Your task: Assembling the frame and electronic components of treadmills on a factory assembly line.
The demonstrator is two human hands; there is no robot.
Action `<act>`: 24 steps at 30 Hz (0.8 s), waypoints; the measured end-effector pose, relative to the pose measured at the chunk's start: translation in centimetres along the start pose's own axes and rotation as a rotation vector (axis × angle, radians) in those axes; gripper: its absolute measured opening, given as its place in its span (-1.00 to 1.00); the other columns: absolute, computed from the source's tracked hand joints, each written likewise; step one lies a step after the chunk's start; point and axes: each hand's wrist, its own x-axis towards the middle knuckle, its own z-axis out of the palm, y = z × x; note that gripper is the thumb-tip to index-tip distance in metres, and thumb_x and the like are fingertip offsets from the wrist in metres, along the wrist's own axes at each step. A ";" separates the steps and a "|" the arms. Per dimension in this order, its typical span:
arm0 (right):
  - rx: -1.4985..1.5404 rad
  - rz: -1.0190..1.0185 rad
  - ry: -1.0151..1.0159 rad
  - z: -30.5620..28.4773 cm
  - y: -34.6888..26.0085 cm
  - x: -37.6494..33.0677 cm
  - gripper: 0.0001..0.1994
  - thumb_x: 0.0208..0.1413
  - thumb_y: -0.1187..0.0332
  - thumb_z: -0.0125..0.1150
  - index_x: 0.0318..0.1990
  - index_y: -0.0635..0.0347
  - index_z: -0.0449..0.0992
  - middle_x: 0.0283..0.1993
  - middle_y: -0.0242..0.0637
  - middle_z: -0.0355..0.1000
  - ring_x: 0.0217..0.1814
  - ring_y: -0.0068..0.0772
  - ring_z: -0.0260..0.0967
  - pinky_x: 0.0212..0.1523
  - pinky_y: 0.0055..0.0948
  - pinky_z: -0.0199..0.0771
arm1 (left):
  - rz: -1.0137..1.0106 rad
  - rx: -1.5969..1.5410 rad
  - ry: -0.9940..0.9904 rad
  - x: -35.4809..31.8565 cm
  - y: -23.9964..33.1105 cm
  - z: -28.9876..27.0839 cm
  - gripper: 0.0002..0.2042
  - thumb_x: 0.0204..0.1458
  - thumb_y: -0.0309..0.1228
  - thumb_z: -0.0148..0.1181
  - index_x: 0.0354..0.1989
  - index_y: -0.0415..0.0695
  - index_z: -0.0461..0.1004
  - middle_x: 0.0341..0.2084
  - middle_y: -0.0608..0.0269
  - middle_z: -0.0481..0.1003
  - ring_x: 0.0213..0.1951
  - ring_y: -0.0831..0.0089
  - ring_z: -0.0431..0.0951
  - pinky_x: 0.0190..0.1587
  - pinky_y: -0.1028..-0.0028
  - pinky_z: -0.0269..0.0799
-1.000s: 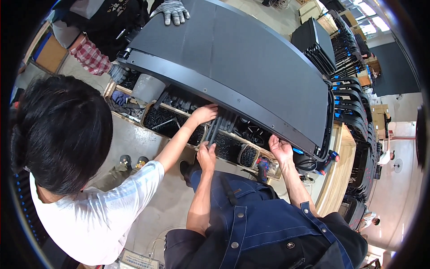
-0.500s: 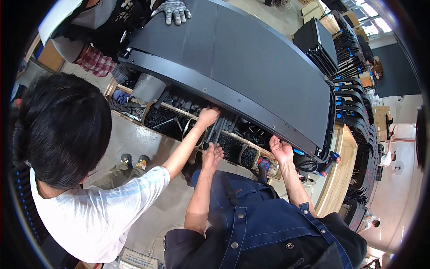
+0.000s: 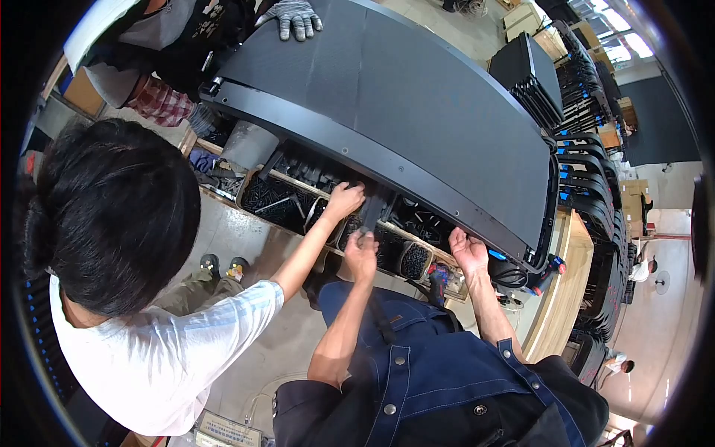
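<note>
Beneath the big curved black panel point(image 3: 417, 112), bins of dark screws point(image 3: 272, 200) fill a wooden tray, where a co-worker's hand point(image 3: 344, 200) also reaches. Left hand point(image 3: 360, 255) grips a black bracket point(image 3: 370, 212); right hand point(image 3: 469, 252) presses spread against the panel's lower edge.

curved panel point(image 3: 417, 97): dark grey, fine mesh texture
co-worker's shirt point(image 3: 171, 350): white
glove point(image 3: 294, 15): grey knit
wearer's jacket point(image 3: 447, 380): dark blue denim
far sleeve point(image 3: 156, 100): red plaid
</note>
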 end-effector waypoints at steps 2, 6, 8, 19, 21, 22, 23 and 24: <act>0.000 0.017 -0.024 0.2 0.0 0.0 -0.76 0.26 0.39 -0.07 -0.15 0.22 0.57 -0.11 -0.11 0.63 -0.04 -0.12 0.60 0.08 -0.03 0.56 | 0.132 0.101 -0.038 -1.6 1.1 1.1 -0.76 0.20 -0.41 0.23 -0.05 -0.29 0.51 -0.43 0.30 0.54 -0.44 0.61 0.56 -0.36 0.58 0.52; 0.006 0.007 -0.005 0.4 -0.1 0.1 -0.77 0.25 0.39 -0.05 -0.15 0.22 0.57 -0.11 -0.11 0.63 -0.05 -0.12 0.60 0.07 -0.04 0.57 | 0.308 0.433 -0.097 -3.4 3.9 3.6 -0.76 0.17 -0.37 0.24 -0.08 -0.27 0.48 -0.40 0.12 0.58 -0.42 0.39 0.56 -0.28 0.36 0.50; -0.002 0.013 -0.016 0.5 0.3 0.1 -0.77 0.24 0.40 -0.04 -0.16 0.22 0.58 -0.11 -0.12 0.63 -0.07 -0.13 0.60 0.05 -0.05 0.57 | 0.312 0.425 -0.100 -3.5 4.0 3.7 -0.76 0.16 -0.35 0.23 -0.11 -0.26 0.47 -0.41 0.06 0.57 -0.39 0.30 0.57 -0.22 0.31 0.47; -0.029 -0.016 -0.006 1.2 0.9 -0.2 -0.78 0.24 0.40 -0.02 -0.14 0.21 0.58 -0.09 -0.14 0.62 -0.06 -0.13 0.60 0.04 -0.07 0.58 | 0.312 0.441 -0.070 -1.9 3.3 3.4 -0.73 0.17 -0.32 0.20 -0.08 -0.26 0.45 -0.38 -0.01 0.57 -0.31 0.07 0.58 -0.13 0.20 0.44; -0.023 -0.020 -0.013 0.9 0.7 0.1 -0.78 0.24 0.40 -0.02 -0.14 0.21 0.58 -0.09 -0.14 0.62 -0.06 -0.14 0.60 0.04 -0.07 0.58 | 0.236 0.391 -0.077 -1.4 3.5 3.5 -0.73 0.17 -0.33 0.21 -0.08 -0.27 0.46 -0.36 -0.02 0.58 -0.30 0.10 0.59 -0.13 0.22 0.45; -0.017 -0.006 -0.026 0.9 0.7 0.3 -0.77 0.24 0.39 -0.02 -0.14 0.21 0.58 -0.09 -0.13 0.63 -0.05 -0.14 0.60 0.05 -0.07 0.57 | 0.236 0.395 -0.079 -1.3 3.5 3.6 -0.73 0.17 -0.33 0.21 -0.08 -0.27 0.46 -0.36 -0.02 0.58 -0.30 0.10 0.59 -0.13 0.22 0.45; -0.011 0.007 -0.039 0.8 0.6 0.3 -0.77 0.24 0.39 -0.03 -0.14 0.21 0.58 -0.10 -0.13 0.63 -0.04 -0.14 0.60 0.05 -0.06 0.57 | 0.257 0.412 -0.062 -1.2 3.6 3.8 -0.72 0.17 -0.33 0.22 -0.07 -0.27 0.47 -0.36 -0.01 0.59 -0.30 0.12 0.59 -0.13 0.23 0.46; -0.007 0.005 -0.039 0.7 0.6 0.2 -0.77 0.24 0.39 -0.03 -0.14 0.21 0.58 -0.10 -0.13 0.63 -0.04 -0.14 0.60 0.05 -0.06 0.57 | 0.278 0.428 -0.047 -1.2 3.6 4.0 -0.72 0.17 -0.33 0.22 -0.06 -0.28 0.47 -0.35 0.00 0.59 -0.31 0.14 0.60 -0.14 0.25 0.46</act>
